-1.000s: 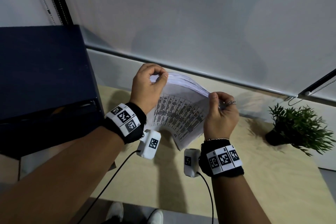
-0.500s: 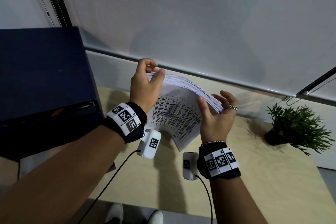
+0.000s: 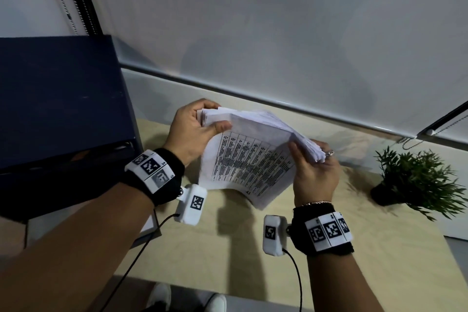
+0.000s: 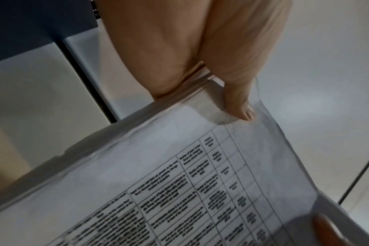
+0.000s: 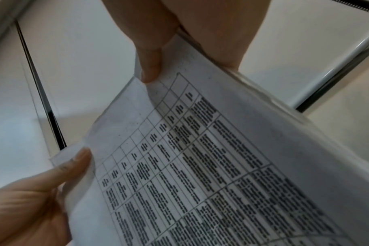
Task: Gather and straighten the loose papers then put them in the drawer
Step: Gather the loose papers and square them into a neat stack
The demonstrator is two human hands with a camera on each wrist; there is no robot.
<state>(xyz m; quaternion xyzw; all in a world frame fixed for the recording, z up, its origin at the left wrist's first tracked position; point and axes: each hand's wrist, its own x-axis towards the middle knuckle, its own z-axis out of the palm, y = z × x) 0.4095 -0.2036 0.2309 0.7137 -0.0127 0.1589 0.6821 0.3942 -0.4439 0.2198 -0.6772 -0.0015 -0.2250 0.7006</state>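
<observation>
Papers [image 3: 253, 157]: thin white matt paper, printed black tables, edges slightly ragged. Desk [image 3: 354, 248]: pale wood, matt, faint grain. Cabinet [image 3: 58, 99]: dark navy, matt, smooth. Wall [image 3: 278, 33]: smooth matt white. Wristbands [image 3: 164, 175]: black cloth. Plant [image 3: 417, 180]: plastic-looking leaves.

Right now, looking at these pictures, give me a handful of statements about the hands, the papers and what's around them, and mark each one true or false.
1. Both hands hold the stack of papers above the wooden desk. True.
2. The left hand grips the stack's far left corner, thumb on the printed sheet. True.
3. The right hand rests flat on the desk. False: it holds the stack's right edge.
4. The sheet facing the person is blank. False: it bears a printed table.
5. A potted plant stands on the desk to the right. True.
6. The sheets are squared into a flat stack. False: they fan out and bend.
</observation>
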